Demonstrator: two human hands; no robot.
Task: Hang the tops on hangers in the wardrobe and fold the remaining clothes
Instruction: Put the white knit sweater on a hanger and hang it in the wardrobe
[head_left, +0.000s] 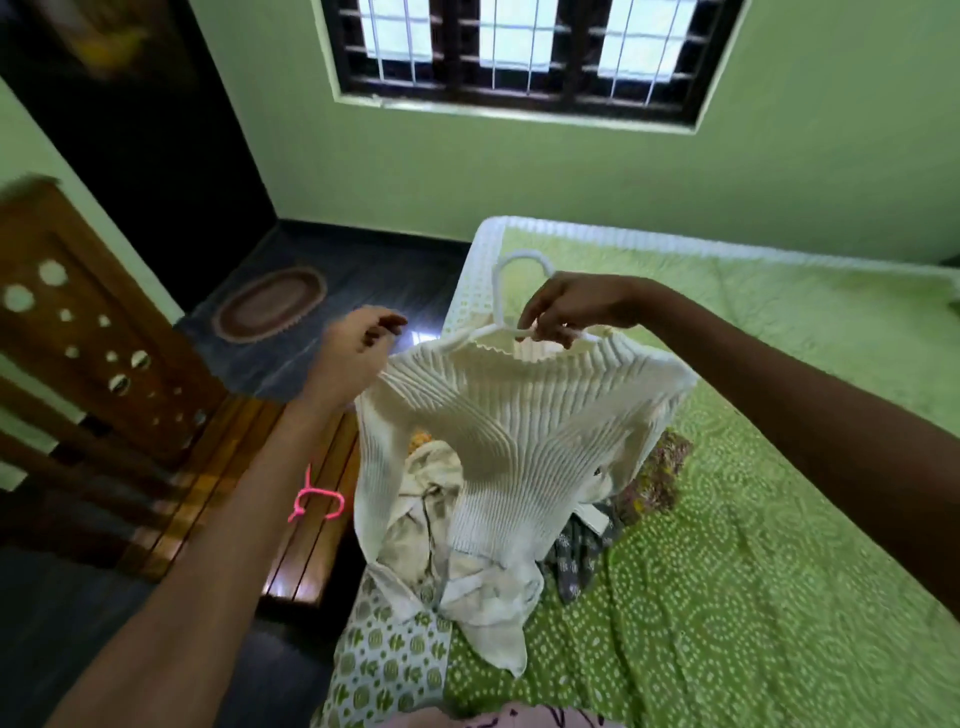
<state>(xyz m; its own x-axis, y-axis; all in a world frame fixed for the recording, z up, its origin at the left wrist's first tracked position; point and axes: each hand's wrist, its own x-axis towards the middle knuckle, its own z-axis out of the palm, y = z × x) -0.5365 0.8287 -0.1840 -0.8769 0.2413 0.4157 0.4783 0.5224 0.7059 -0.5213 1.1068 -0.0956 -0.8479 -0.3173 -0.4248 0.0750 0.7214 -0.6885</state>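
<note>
A cream ribbed top (514, 441) hangs on a white plastic hanger (506, 280) above the bed corner. My right hand (566, 306) pinches the hanger at the base of its hook, just over the neckline. My left hand (358, 343) is at the top's left shoulder with its fingers loosely curled; whether it holds the fabric is unclear. Under the hanging top lies a heap of clothes (467, 551): a pale crumpled garment, a grey printed one and a brown floral one.
The bed (753, 571) with a green dotted cover fills the right side. A green-and-white printed cloth (384, 660) hangs over its near edge. A pink hanger (317, 501) lies on a wooden bench (291, 467) at the left. A dark doorway (145, 130) and an oval mat (270, 304) lie beyond.
</note>
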